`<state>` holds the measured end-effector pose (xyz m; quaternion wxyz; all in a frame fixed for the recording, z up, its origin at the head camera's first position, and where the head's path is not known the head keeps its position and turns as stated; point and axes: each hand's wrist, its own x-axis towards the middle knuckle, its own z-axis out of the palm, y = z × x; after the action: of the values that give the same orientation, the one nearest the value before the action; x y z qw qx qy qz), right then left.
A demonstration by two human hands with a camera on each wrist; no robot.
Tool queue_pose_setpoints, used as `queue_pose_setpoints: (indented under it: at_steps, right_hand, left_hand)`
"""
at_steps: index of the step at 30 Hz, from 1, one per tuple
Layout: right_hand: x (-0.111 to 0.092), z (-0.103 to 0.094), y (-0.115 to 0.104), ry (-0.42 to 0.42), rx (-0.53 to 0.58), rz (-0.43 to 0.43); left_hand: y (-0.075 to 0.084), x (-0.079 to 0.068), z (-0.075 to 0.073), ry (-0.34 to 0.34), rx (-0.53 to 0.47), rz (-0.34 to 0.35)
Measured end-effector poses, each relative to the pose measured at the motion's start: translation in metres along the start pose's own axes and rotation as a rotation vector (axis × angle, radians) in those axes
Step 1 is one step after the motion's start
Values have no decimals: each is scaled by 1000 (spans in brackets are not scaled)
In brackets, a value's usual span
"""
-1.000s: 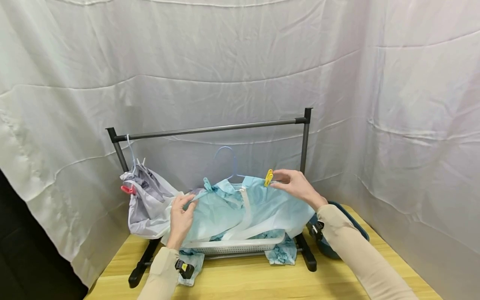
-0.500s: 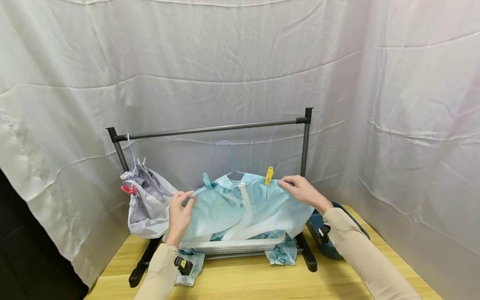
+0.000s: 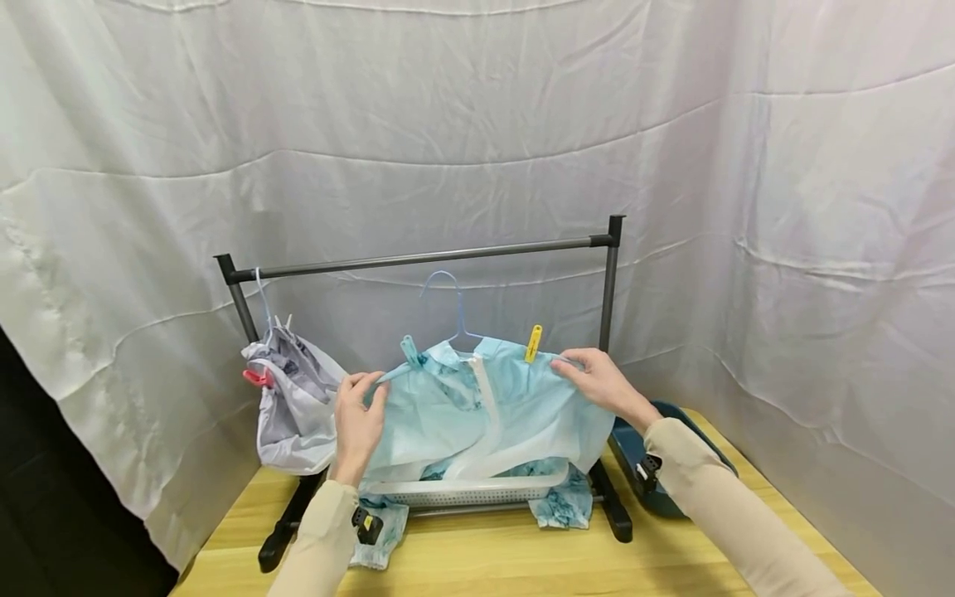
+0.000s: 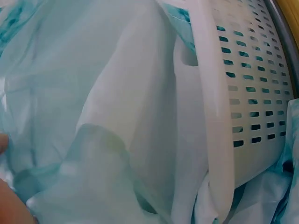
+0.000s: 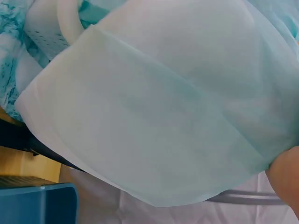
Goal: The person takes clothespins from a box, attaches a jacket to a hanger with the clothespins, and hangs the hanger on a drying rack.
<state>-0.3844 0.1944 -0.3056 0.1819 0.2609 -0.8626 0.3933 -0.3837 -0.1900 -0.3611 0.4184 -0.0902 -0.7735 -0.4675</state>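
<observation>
A light blue jacket (image 3: 433, 414) with a white front zip spreads over a thin blue hanger (image 3: 461, 311), whose hook rises above the collar. My left hand (image 3: 358, 419) pinches its left shoulder. On the other side, my right hand (image 3: 597, 381) pinches the right shoulder. A teal clothespin (image 3: 409, 350) is clipped beside the collar on the left, a yellow clothespin (image 3: 533, 343) on the right. Each wrist view shows the pale cloth (image 4: 117, 93) close up, with only a bit of the hand at the edge.
A black rack with a grey bar (image 3: 418, 259) stands behind the jacket. At its left end hangs a grey-white garment (image 3: 294, 414) with a red clothespin (image 3: 257, 377). Below is a white perforated basket (image 3: 462, 496) holding blue patterned cloth. A dark blue bin (image 3: 664, 497) stands at right.
The right hand has moved from beside the yellow clothespin to the jacket's right shoulder. The jacket and hanger have risen, bringing the hook nearer the bar.
</observation>
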Motion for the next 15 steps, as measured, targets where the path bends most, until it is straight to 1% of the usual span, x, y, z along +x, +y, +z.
queue_pose_setpoints:
  at_steps: [3,6,10,12,13,15]
  right_hand:
    - [-2,5,-5,39,-31,-58]
    - [-5,11,-12,64,-63,-134]
    - [-7,21,-26,98,-124,-247]
    - [-8,25,-35,127,-170,-304]
    - [-9,27,-39,143,-198,-329]
    - [-10,31,-47,179,-244,-367]
  left_hand:
    - [2,-4,0,45,8,28]
    - [8,-9,1,97,6,68]
    - [23,-14,4,161,9,165]
    - [32,-15,7,174,9,222]
    - [37,-16,7,171,2,239]
    - [47,-16,9,147,-21,248]
